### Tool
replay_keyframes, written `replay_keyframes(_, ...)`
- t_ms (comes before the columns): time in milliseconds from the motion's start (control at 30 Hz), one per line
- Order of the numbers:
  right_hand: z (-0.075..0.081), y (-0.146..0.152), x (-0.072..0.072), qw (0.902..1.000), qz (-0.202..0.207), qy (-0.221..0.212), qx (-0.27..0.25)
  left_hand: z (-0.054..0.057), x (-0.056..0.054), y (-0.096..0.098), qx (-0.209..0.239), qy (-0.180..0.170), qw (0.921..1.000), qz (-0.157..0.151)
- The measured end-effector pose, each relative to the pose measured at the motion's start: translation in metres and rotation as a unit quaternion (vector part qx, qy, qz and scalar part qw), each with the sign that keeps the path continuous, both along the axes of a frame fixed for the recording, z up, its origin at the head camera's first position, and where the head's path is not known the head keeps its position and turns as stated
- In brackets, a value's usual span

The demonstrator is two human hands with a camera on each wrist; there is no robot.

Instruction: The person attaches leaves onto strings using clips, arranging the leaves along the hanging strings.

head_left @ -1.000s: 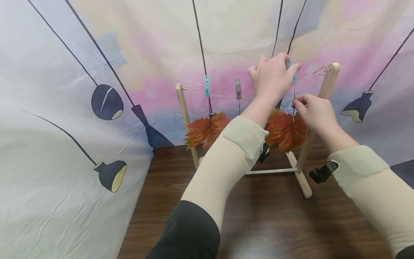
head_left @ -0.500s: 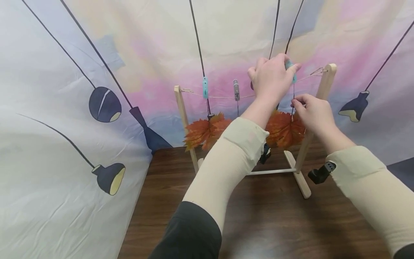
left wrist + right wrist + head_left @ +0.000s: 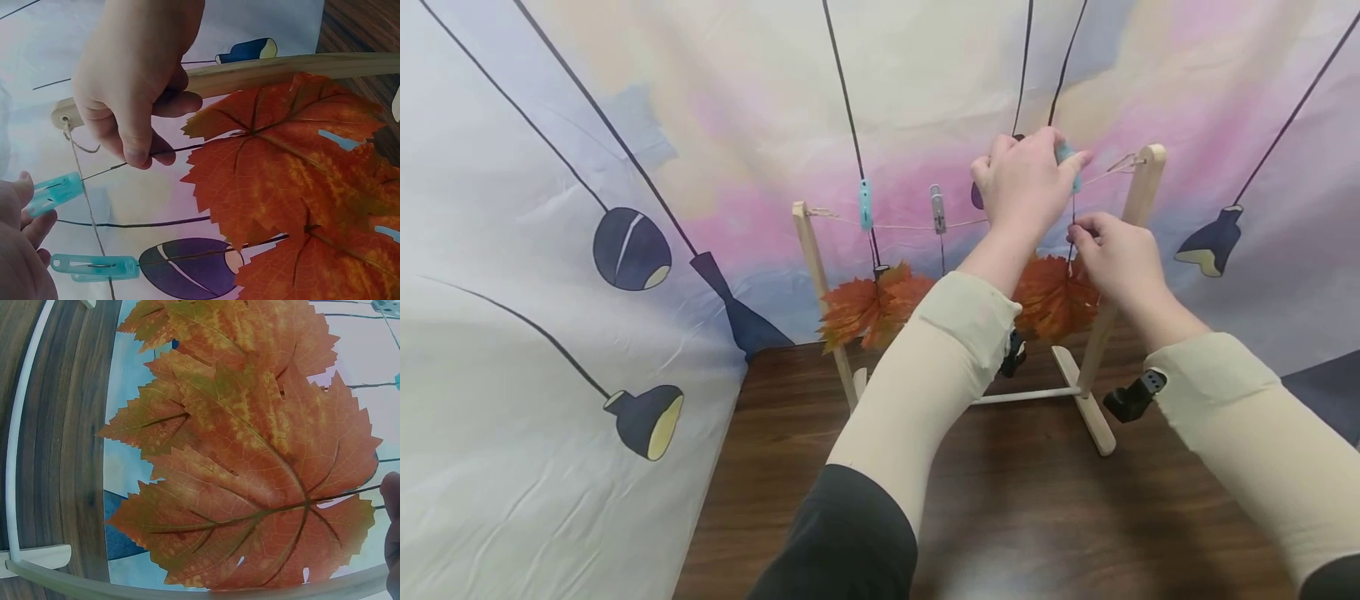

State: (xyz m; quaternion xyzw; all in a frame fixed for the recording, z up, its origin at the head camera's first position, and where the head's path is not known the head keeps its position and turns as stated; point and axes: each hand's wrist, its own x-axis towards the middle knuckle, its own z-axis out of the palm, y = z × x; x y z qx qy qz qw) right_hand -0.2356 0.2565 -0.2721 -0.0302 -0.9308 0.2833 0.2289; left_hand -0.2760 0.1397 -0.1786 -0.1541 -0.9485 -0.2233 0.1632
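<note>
My left hand (image 3: 1026, 183) pinches a teal clothespin (image 3: 55, 192) near the right end of a twine line (image 3: 92, 215). The clothespin's tip meets the twine and the thin end of a leaf stem. Just below it, my right hand (image 3: 1122, 257) pinches that dark stem (image 3: 181, 149) between thumb and fingertips. From the stem hangs an orange artificial maple leaf (image 3: 250, 512), broad and toothed. Beside it a second teal clothespin (image 3: 94, 266) on the twine holds another orange leaf (image 3: 331, 262). In the right wrist view only a fingertip (image 3: 392, 531) shows at the right edge.
A wooden frame (image 3: 1142, 187) carries the twine and stands on a dark wood table (image 3: 1000, 500). Further left on the line are a grey clothespin (image 3: 937, 209) and a teal clothespin (image 3: 865, 205), with orange leaves (image 3: 872, 304) below. A painted cloth (image 3: 737, 125) hangs behind.
The head view has shifted slightly, so the scene sits a little further left. Both hands keep their grips on the clothespin and the stem, with no other clear change.
</note>
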Motion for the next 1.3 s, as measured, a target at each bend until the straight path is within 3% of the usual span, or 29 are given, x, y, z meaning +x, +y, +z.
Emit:
replay_keyframes(500,0.001,-0.006,-0.003,0.9996,-0.012,0.003,-0.025,-0.002,-0.002,-0.003,-0.008,-0.006,0.9999,-0.006)
replay_keyframes(933,-0.004,-0.003,-0.003,0.9993,-0.004,-0.023,-0.030,-0.002,0.003,-0.006,-0.050,-0.017,0.9984,-0.022)
replay_keyframes(1300,-0.009,0.000,-0.001,0.9982,-0.009,-0.024,-0.054,-0.006,0.003,-0.008,-0.041,-0.009,0.9987,-0.029)
